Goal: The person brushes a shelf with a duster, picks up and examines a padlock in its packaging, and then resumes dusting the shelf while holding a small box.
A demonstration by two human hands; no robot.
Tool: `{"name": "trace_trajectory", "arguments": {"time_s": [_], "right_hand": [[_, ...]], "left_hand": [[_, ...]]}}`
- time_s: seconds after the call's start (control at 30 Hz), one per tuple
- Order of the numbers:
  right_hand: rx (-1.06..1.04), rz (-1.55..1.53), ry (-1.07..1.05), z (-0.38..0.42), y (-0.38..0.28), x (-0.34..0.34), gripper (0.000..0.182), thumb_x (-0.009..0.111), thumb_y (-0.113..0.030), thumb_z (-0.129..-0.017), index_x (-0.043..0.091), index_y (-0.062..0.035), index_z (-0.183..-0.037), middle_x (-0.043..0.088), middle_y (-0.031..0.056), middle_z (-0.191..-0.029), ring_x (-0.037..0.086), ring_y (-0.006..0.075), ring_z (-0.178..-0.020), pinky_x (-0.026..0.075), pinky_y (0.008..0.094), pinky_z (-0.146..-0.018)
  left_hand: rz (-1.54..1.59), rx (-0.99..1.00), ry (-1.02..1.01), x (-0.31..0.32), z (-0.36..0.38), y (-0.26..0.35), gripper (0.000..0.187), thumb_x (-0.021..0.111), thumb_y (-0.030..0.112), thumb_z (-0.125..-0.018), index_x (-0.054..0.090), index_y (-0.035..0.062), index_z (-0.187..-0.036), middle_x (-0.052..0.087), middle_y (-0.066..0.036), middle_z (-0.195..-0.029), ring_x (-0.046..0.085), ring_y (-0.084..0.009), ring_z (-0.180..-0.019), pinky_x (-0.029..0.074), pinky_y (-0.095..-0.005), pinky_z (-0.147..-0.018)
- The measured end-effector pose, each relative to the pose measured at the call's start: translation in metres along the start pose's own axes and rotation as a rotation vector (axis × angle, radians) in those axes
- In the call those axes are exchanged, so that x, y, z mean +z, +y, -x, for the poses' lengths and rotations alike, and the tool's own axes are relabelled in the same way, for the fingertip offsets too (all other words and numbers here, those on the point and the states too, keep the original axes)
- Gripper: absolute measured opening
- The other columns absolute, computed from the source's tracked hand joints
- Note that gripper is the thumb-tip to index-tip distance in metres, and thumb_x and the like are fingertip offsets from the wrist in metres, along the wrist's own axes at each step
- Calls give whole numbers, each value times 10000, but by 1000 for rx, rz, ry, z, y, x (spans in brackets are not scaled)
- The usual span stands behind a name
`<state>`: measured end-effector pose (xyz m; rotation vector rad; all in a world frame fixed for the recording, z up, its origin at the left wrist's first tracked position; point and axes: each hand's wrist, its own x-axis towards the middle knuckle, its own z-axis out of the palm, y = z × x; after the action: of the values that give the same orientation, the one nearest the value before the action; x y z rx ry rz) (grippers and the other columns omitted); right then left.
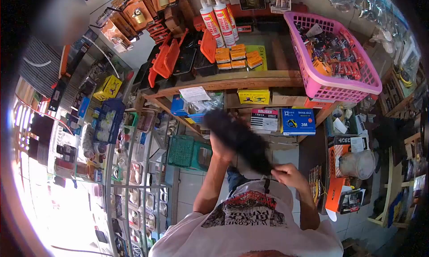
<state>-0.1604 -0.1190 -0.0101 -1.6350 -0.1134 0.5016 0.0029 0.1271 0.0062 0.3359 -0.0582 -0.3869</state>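
A black, bushy duster (241, 140), blurred by motion, slants across the front of my body. My right hand (288, 175) is closed around its lower right end. My left hand (221, 148) is at the underside of the upper left part; the dark bristles cover its fingers, so I cannot see whether they grip. Beyond the duster is a wooden-edged glass counter (232, 81). On the shelf below it are a blue 3M box (298, 121) and a white and pink box (263, 119).
A pink basket (339, 92) full of small packets stands at the counter's right. Silicone sealant tubes (219, 22), small orange boxes (231, 56) and black-and-orange cases (167, 60) sit on top. Green crates (181, 152) are on the floor, beside a glass display case (138, 185).
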Motion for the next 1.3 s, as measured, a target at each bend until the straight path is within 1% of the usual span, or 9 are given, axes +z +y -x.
{"name": "trace_trajectory", "arguments": {"time_s": [0.03,0.1,0.3,0.53,0.73,1.0,1.03,1.13,1.3], "right_hand": [[-32,-32,55,0,2,-1,219,592,-154,-1003,687,38,-954,524,-25,-655,472,57,-599,390,253,-538],[-98,-105,179,0,9,5,214,599,-154,-1000,687,38,-968,530,-20,-659,477,60,-598,400,253,-542],[-103,-154,160,14,9,-1,230,571,-185,-1020,662,21,-972,537,-21,-644,465,57,-569,396,244,-523],[-79,-438,299,41,9,-14,227,554,-171,-1023,631,-30,-863,514,-28,-607,393,39,-472,290,244,-424],[19,-267,322,47,-3,-24,199,588,-161,-1003,665,20,-976,509,-29,-612,449,48,-539,351,236,-481],[-88,-62,356,24,17,-13,277,631,-161,-981,649,37,-1173,643,18,-800,541,71,-740,476,269,-659],[-114,-1,294,24,18,-13,274,634,-159,-979,651,32,-1174,657,27,-827,546,72,-766,482,266,-685],[-54,-79,459,20,19,-10,268,632,-153,-980,653,34,-1172,675,40,-851,555,75,-828,484,256,-761],[-39,-79,324,21,25,-13,250,628,-153,-985,655,51,-1126,634,15,-809,542,77,-777,478,262,-710]], "left_hand": [[-434,-18,76,-7,1,-3,541,446,472,-988,504,67,-1341,570,-136,-1319,535,-347,-1227,380,-534,-1087],[111,-159,-140,19,4,-3,594,400,529,-1003,485,88,-1392,574,-131,-1305,554,-329,-1184,383,-519,-1089],[-108,-94,15,26,-14,-17,316,507,277,-963,596,103,-1212,639,-95,-1126,594,-271,-1070,455,-401,-1001],[-210,-52,112,34,-49,-43,586,361,509,-1043,483,63,-1403,533,-110,-1414,514,-301,-1287,404,-452,-1101],[-123,-177,-18,22,-62,-43,573,547,450,-985,499,66,-1407,562,-84,-1395,519,-304,-1288,382,-453,-1123],[-91,-26,70,40,-64,-50,772,311,699,-957,447,117,-1447,561,-108,-1361,521,-306,-1262,364,-500,-1109],[11,-200,-407,26,-66,-45,753,269,663,-985,416,106,-1470,529,-107,-1398,484,-320,-1301,324,-474,-1146],[-263,-47,135,38,-63,-53,673,297,601,-1003,437,117,-1449,537,-110,-1387,530,-310,-1252,391,-549,-1081],[-241,-44,4,14,-63,-50,605,325,553,-1017,473,118,-1410,576,-113,-1356,557,-314,-1230,425,-521,-1061]]}}
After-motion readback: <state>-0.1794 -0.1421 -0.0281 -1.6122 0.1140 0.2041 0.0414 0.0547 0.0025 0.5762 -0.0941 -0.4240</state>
